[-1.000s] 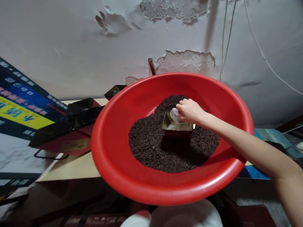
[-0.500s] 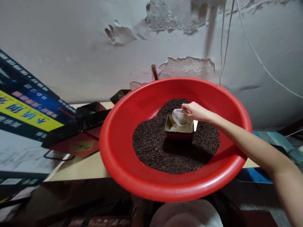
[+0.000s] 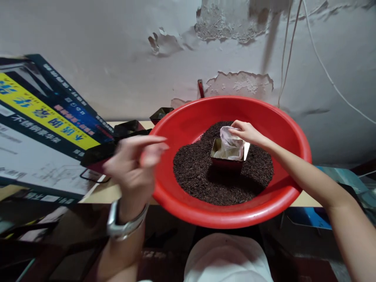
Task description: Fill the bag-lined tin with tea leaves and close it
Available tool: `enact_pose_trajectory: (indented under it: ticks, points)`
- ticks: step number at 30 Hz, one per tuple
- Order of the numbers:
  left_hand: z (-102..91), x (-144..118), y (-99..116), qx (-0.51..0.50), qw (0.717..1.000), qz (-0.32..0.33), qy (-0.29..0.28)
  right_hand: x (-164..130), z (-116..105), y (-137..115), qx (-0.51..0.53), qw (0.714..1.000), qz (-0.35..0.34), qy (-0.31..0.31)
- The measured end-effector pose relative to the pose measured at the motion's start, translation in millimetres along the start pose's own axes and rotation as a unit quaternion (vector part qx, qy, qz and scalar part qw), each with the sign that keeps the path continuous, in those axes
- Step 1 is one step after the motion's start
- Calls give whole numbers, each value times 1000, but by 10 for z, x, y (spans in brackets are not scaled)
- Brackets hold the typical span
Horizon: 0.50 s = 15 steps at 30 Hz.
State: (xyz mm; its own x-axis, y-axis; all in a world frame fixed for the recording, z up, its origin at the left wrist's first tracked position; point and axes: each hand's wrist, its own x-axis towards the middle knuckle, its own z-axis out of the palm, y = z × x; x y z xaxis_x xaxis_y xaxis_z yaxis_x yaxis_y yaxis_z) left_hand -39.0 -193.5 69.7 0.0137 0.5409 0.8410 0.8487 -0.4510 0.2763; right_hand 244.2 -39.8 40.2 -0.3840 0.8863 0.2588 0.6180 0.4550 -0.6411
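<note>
A large red basin [image 3: 235,219] holds a heap of dark, thin loose leaves [image 3: 194,176] that look like tea. On the heap sits a small square box [image 3: 226,163], dark red outside with a gold-coloured inside. A translucent plastic bag [image 3: 230,145] lines the box and stands up above its rim. My right hand [image 3: 248,133] pinches the bag's upper edge at the box's right side. Over the basin's left rim my left hand [image 3: 136,162], wearing a wristwatch [image 3: 126,223], is raised and blurred. Its thumb and forefinger point right, slightly apart, with nothing visible in them.
Several dark red boxes [image 3: 129,129] stand left of the basin on a pale tabletop [image 3: 308,199], partly behind my left hand. A large printed carton [image 3: 49,125] leans at the far left. Behind is a peeling wall [image 3: 117,58] with hanging white cords [image 3: 326,74].
My left hand has risen into view at the left of the basin. The bag is pulled up more openly, with my right hand still at its edge. The view has shifted a little left.
</note>
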Motion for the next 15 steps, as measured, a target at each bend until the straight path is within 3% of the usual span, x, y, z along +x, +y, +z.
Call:
enact_pose_trajectory:
  ticks: [2, 3, 5, 7, 10, 15]
  points:
    - [329, 271, 277, -19, 977, 140, -160, 1, 2, 27, -16, 1000, -16, 2]
    - [512, 370, 350, 21, 957, 198, -210, 0, 3, 36, -23, 999, -26, 5]
    - [885, 503, 370, 116, 922, 267, -256, -1, -1, 46, -32, 998, -47, 13]
    - [1209, 568, 283, 158, 898, 301, -280, -2, -10, 48, -31, 997, -64, 23]
    - [1504, 572, 136, 171, 892, 313, -278, -4, -19, 38, -21, 996, -77, 29]
    - [1533, 495, 107, 164, 923, 230, -262, -23, -37, 5, -32, 997, -77, -3]
